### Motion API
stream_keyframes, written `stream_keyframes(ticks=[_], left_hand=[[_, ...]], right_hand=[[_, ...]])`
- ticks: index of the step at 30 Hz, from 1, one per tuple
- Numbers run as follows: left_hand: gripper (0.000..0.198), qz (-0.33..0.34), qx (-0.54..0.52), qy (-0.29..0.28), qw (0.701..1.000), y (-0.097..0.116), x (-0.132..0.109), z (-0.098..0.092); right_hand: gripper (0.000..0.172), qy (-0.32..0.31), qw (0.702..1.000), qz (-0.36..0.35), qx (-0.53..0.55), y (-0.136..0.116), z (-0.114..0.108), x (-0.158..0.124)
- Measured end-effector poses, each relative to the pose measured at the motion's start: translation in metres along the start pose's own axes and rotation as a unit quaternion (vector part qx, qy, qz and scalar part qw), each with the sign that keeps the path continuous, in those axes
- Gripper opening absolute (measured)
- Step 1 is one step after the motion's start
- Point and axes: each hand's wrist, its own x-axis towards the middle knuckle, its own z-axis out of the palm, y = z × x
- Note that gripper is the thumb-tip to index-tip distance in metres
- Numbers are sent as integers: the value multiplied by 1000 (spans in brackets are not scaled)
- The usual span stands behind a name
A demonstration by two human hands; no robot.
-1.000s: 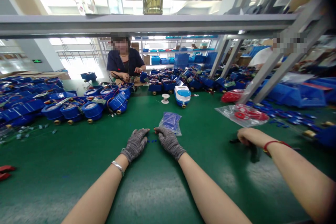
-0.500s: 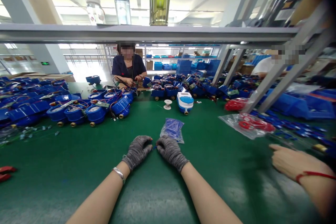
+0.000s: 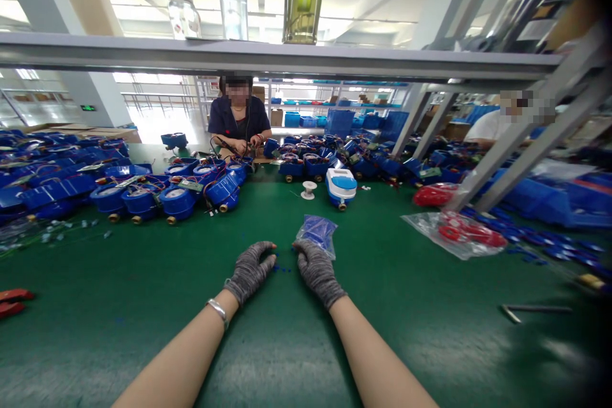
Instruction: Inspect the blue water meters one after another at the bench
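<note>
My left hand (image 3: 253, 271), in a grey fingerless glove, rests on the green table (image 3: 287, 338) with thumb and fingers apart and nothing between them. Several tiny blue pieces (image 3: 283, 269) lie between my hands. Gloved alike, my right hand (image 3: 315, 271) is at the near edge of a clear bag of blue parts (image 3: 319, 233); its fingers point down and what they hold, if anything, is hidden. Beyond the bag stand a white spool (image 3: 308, 189) and a white and blue meter (image 3: 341, 187).
Blue meter housings (image 3: 176, 203) crowd the left and back. At right lie a bag of red parts (image 3: 471, 229), blue parts and a hex key (image 3: 535, 310). Red-handled pliers (image 3: 14, 301) lie far left. A person (image 3: 239, 116) sits opposite. Bottles stand on the overhead shelf (image 3: 268, 57).
My hands have moved slightly apart, and the small blue pieces between them now show. Another person's hand at the right has left the view, and the hex key there is visible.
</note>
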Motion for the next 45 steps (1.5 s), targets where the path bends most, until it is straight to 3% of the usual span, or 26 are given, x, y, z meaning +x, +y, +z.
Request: stream_keyframes(ticks=[5,10,12,18,24,32,39,45], left_hand=[[29,-20,-51,5,998,0,1,-1],[35,-12,-108,20,994,-2,2,-3],[37,-8,-122,21,992,-3,2,-4],[37,1,-98,-24,995,2,-1,-6],[30,7,-132,-61,989,12,-3,-4],[42,-22,-238,6,971,4,3,-7],[46,-50,-247,2,968,1,1,-3],[46,-71,-241,1,968,3,1,-7]], right_hand=[[41,-18,999,-28,3,2,2,-1],[35,-9,992,-33,120,1,3,1],[34,1,993,-26,119,1,5,1],[39,-41,997,-52,46,-5,6,-3],[38,-29,993,-37,106,-6,6,-2],[37,-29,991,-69,113,-12,9,-5],[39,-67,990,-82,95,-18,4,-7],[38,-72,981,-57,173,-19,4,-6]])
